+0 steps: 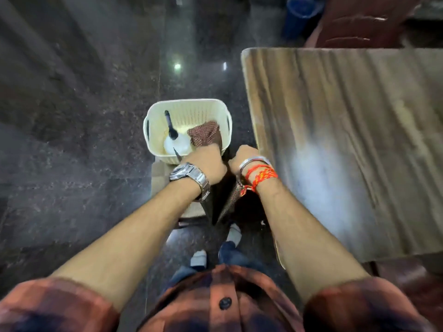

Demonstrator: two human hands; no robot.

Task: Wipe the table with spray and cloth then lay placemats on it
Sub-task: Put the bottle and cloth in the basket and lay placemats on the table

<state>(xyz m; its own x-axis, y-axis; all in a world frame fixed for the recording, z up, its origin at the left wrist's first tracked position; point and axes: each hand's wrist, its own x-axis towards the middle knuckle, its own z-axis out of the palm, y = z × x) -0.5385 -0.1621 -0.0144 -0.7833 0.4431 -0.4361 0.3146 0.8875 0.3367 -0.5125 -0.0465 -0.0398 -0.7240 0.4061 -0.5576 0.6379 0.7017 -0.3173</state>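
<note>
Table [335, 128]: wooden top on our right, with a pale sheen toward its near end. We judge it wiped, with no placemat laid yet.
Basket [189, 101]: cream and slotted, on a beige stand [158, 171] just left of the table's corner. We read it as the tool store, kept within reach.
Mesh sheet [229, 202]: brown weave hanging below the wrists. Probably a placemat, but we are not certain.
Spray bottle [176, 142]: white with a black trigger, parked in the basket's left half.
Cloth [203, 134]: brown check, bunched in the basket's right half, its near edge touching the left hand.
Left hand [203, 164]: at the basket's near rim, fingers curled under and hidden. We cannot tell whether it grips the cloth.
Right hand [243, 155]: close beside the left, between basket and table, fist-like. We cannot tell what it holds.
</note>
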